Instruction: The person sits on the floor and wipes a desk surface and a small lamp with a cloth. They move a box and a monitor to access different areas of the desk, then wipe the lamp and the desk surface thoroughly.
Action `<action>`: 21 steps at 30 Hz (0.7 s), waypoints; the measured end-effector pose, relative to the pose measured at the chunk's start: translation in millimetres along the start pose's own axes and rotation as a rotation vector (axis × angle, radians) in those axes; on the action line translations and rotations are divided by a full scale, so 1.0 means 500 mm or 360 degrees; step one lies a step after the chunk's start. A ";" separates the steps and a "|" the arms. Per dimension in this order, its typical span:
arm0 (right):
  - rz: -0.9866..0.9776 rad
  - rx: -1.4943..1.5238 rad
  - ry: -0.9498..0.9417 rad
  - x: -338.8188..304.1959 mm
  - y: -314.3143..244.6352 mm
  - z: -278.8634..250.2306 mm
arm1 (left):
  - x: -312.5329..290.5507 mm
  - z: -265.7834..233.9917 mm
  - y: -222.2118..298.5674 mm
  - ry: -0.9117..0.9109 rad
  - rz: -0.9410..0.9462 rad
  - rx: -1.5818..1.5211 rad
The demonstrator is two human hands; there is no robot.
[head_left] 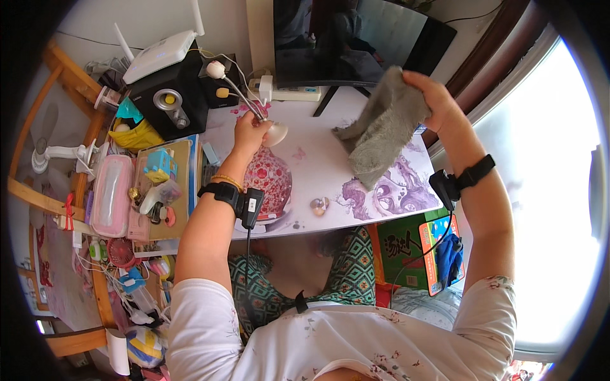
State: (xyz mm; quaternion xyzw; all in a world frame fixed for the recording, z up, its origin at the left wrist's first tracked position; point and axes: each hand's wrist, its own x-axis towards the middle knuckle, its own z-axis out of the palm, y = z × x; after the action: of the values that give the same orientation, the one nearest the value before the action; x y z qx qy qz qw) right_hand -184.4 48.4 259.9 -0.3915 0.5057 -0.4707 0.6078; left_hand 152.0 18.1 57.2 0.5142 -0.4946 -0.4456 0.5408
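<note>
My left hand (251,132) is closed around the lower part of a desk stand (236,87) with bendy metal stems, lifted over the table's back left. It has a white rounded head, a small yellow piece and a white round base (276,134), which shows beside my fingers. My right hand (438,101) grips the upper right corner of a grey cloth (384,127). The cloth hangs down over the right side of the table (311,159), in front of the monitor (356,47). Nearer the front edge lies a small shiny round object (319,205), its kind unclear.
Behind my left hand stand a black speaker (168,95) and a white router (162,56). A pink case (113,195), a small blue toy (160,165) and a tangle of cables crowd the left. A green box (403,251) sits below the table's right side, near the bright window.
</note>
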 end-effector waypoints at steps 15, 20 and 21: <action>-0.0790 0.0452 -0.0052 -0.077 -0.302 -0.002 | -0.007 -0.043 -0.022 0.0023 0.0074 0.0041; -0.0747 -0.0416 -0.0034 0.017 -0.148 -0.323 | -0.011 -0.016 -0.007 0.0046 0.0016 0.0118; -0.0349 0.0136 0.0198 0.000 -0.121 -0.320 | -0.013 -0.011 0.002 0.0029 -0.0016 0.0087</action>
State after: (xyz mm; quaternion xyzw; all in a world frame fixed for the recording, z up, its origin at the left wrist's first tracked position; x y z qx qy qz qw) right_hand -352.3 33.2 288.6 -0.3881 0.4761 -0.5789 0.5363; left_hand 156.8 25.4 57.7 0.5352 -0.4991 -0.4299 0.5287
